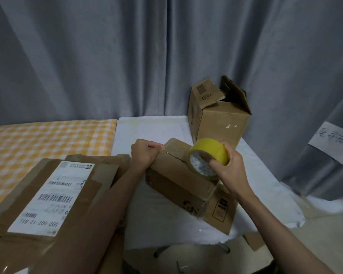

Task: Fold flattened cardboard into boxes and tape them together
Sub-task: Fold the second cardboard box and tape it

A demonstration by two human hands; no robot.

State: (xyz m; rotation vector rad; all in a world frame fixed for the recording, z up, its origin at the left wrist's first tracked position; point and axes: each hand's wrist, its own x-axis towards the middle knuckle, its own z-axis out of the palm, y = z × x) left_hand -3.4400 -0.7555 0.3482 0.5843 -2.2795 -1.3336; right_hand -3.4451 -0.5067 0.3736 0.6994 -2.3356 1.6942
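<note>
A small folded cardboard box point(178, 180) lies on the white table point(147, 131), one flap sticking out at its right end. My right hand point(229, 165) grips a yellow tape roll point(207, 155) above the box's top seam. At the box's far left corner, my left hand point(147, 153) is a closed fist, pinching what looks like the tape's end against the box. A strip of clear tape seems to run along the seam between the two hands.
A taller open box point(219, 117) stands at the back right of the table. Flattened cardboard with a shipping label point(52, 196) is stacked at the left. An orange checked cloth point(38, 141) covers the left surface. Grey curtains point(166, 56) hang behind.
</note>
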